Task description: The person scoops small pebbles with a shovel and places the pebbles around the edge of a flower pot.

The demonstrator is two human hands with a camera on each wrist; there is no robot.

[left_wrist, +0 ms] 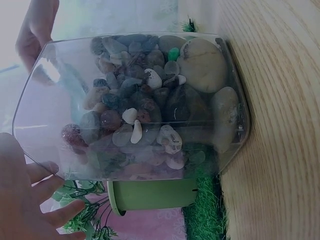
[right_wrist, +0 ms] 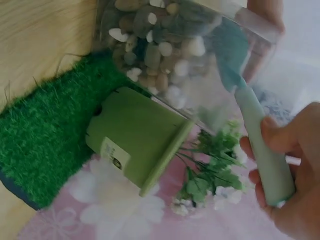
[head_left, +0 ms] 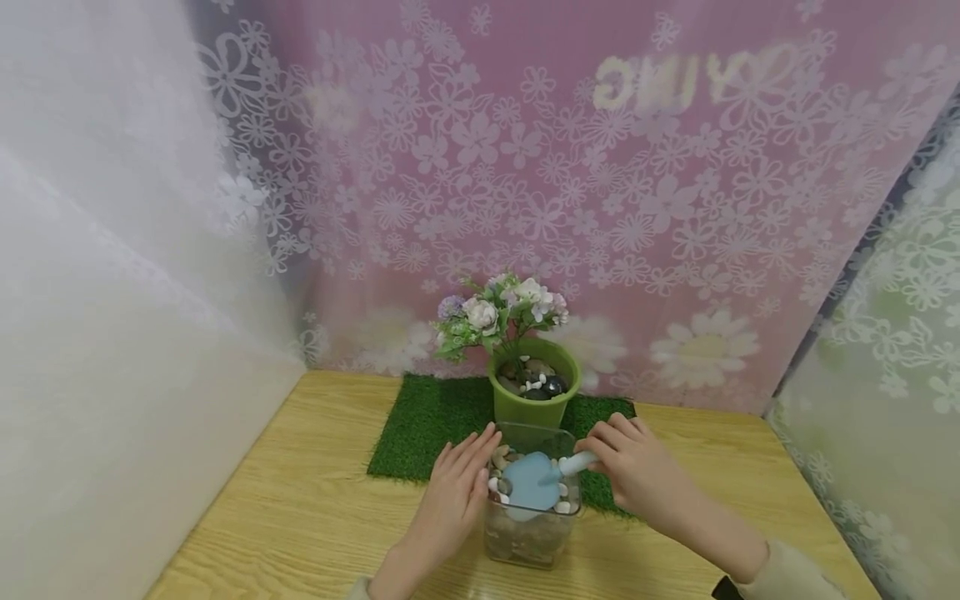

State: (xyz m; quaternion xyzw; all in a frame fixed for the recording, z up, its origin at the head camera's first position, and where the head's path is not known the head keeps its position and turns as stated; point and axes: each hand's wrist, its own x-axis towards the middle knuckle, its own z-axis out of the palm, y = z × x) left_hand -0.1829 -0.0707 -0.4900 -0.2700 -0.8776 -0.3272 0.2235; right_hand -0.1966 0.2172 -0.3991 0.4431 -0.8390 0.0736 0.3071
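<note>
A clear square container (head_left: 531,542) full of mixed pebbles (left_wrist: 145,100) stands on the wooden table. In my right hand (head_left: 637,467) I grip the pale handle (right_wrist: 265,145) of a small blue trowel (head_left: 531,483). Its blade lies over the pebbles, inside the container's mouth. My left hand (head_left: 453,500) rests its fingers against the container's left rim, extended rather than curled. Right behind the container is a green flowerpot (head_left: 525,410), with stones inside and artificial flowers (head_left: 498,312) rising from it.
Under the flowerpot lies a green turf mat (head_left: 431,425) on the wooden table (head_left: 300,500). A pink floral curtain (head_left: 525,167) hangs along the back, and pale sheets (head_left: 135,292) close in both sides.
</note>
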